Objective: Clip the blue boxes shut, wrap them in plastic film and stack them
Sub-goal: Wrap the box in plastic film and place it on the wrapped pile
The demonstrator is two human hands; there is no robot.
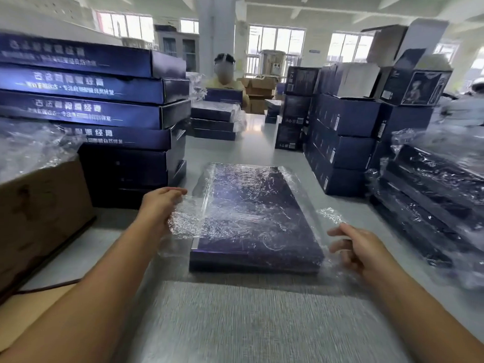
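Roughly mid-wrap. Logged flat dark-blue cardboard box (256, 218) at middle of grey table (235, 323), under clear plastic film (188, 218) with side flaps loose. Saw left hand (159, 205) gripping left flap, right hand (358, 247) slack, empty, beside right flap. Judged tucking, stacking outstanding. Free room only toward near edge; unwrapped stack (104, 113) left, wrapped stack (432, 195) right.

text: white Chinese print, mirrored and blurred, unreadable | on: side faces of stacked blue boxes (86, 85)
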